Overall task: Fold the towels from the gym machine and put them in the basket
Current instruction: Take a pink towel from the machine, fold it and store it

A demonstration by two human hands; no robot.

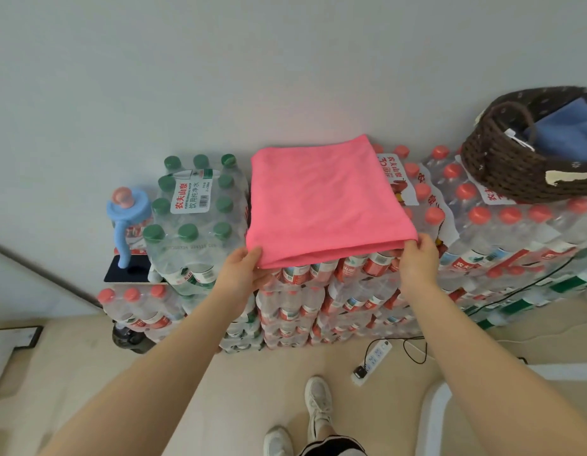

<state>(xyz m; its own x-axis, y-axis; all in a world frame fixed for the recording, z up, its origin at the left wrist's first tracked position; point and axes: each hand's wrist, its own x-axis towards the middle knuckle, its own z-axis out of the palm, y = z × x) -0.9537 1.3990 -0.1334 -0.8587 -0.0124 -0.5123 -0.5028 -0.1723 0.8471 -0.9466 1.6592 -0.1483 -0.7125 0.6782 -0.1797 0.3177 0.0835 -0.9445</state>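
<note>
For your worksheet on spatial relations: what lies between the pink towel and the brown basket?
In the head view, red-capped water bottle packs fill the stretch between the pink towel and the brown basket.

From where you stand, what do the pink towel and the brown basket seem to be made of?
The pink towel looks like soft microfibre cloth: matte, finely napped, bending limply over the near edge where the left hand and right hand pinch it. The brown basket seems woven from cord or rattan-like strands, perhaps synthetic; its wall shows an open, knotted weave with a looped handle.

Single head-worn wide view, forward and down, close over stacked water-bottle packs (318,291)
</note>
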